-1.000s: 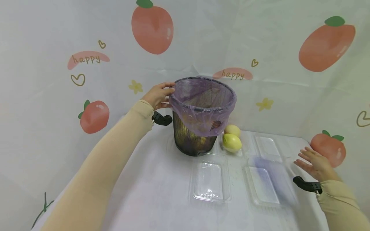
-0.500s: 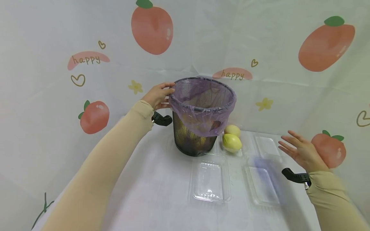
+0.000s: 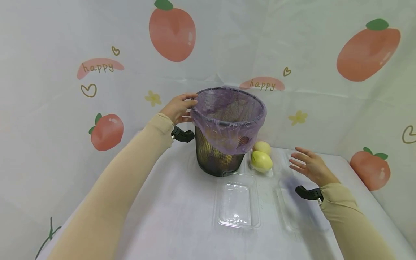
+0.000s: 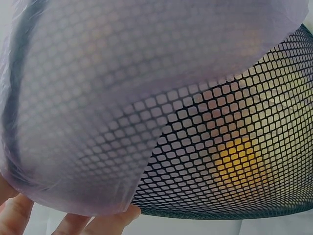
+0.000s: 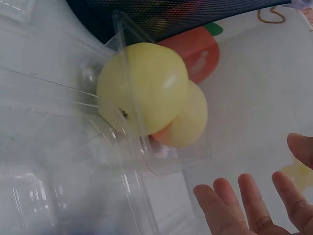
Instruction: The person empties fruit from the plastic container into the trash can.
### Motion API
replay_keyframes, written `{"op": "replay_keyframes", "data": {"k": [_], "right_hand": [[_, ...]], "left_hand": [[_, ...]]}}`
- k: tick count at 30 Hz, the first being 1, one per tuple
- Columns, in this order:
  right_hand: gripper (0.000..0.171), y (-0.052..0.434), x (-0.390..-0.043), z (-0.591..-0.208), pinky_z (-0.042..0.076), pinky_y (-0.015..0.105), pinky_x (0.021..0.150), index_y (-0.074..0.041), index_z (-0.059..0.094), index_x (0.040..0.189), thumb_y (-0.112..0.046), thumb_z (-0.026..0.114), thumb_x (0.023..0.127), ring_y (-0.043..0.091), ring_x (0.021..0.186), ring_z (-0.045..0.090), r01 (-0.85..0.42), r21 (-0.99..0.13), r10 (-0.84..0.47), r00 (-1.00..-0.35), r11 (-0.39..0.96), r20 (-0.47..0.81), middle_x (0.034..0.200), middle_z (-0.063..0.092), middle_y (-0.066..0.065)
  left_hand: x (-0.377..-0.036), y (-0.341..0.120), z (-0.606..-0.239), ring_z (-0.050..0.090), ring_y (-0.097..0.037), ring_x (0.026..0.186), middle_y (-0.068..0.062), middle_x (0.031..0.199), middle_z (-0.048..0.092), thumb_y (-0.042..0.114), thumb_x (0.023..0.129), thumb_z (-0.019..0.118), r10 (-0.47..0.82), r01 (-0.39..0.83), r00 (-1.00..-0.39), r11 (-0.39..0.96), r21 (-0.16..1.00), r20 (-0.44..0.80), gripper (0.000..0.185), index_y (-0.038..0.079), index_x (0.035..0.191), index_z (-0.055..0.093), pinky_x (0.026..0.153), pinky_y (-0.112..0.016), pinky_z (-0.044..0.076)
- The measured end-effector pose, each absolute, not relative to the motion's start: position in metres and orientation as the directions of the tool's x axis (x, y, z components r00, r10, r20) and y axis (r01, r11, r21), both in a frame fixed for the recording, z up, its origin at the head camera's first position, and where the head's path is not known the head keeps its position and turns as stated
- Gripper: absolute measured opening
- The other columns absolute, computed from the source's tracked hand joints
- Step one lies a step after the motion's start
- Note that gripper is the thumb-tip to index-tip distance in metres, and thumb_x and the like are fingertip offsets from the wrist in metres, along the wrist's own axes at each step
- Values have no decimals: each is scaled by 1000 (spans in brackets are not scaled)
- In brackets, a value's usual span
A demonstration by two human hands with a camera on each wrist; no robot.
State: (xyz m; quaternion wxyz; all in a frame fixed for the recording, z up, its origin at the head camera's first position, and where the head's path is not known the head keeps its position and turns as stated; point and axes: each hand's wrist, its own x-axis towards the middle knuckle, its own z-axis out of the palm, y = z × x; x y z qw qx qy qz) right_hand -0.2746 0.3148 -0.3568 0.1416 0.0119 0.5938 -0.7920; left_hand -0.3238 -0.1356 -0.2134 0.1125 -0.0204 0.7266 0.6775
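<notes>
In the head view my left hand (image 3: 178,108) rests its extended fingers on the left rim of a black mesh wastebasket (image 3: 208,153). A purple plastic bag (image 3: 224,135) lines the basket and folds over the rim. The left wrist view has the fingertips (image 4: 115,223) against the bag's edge. My right hand (image 3: 312,167) hovers with spread fingers, holding nothing, above clear plastic containers on the right. Nearest to it are two yellow fruits, a front one (image 5: 142,88) and a rear one (image 5: 188,117), by a clear container wall. Their kind is uncertain.
A clear container (image 3: 238,202) lies before the basket, and another (image 3: 287,213) lies to its right, partly behind the right arm. Yellow and reddish things (image 4: 239,161) show through the mesh. A fruit-printed backdrop (image 3: 208,47) hangs behind the white table (image 3: 175,216).
My right hand has moved left over the containers, toward the yellow fruits, with its fingers still spread. The left hand and the basket have stayed in place.
</notes>
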Motion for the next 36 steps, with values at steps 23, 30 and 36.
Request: {"op": "replay_keyframes", "data": {"k": [23,30,36], "right_hand": [[71,291,-305,-383,18,52,117,7,-8,151,-10,42,104,48,142,11,295,-943,-216,-921,153,-324,135,38,18],[71,282,-308,-387,24,52,115,7,-12,150,-3,39,102,48,142,10,354,-927,-214,-903,124,-373,154,1,33],[71,279,-313,-388,30,52,113,9,-14,149,2,38,101,48,134,25,366,-917,-227,-890,159,-395,152,-2,37]], "left_hand": [[-323,-133,-211,55,-27,118,-10,145,42,17,104,46,112,-198,-972,84,977,-207,46,26,148,40,100,-42,50],[-331,-134,-217,55,-28,118,-10,143,44,17,104,46,102,-200,-974,58,978,-205,44,25,147,43,99,-42,50],[-325,-133,-212,55,-28,119,-10,143,44,16,103,46,97,-206,-973,56,977,-211,44,25,146,43,99,-43,50]]}}
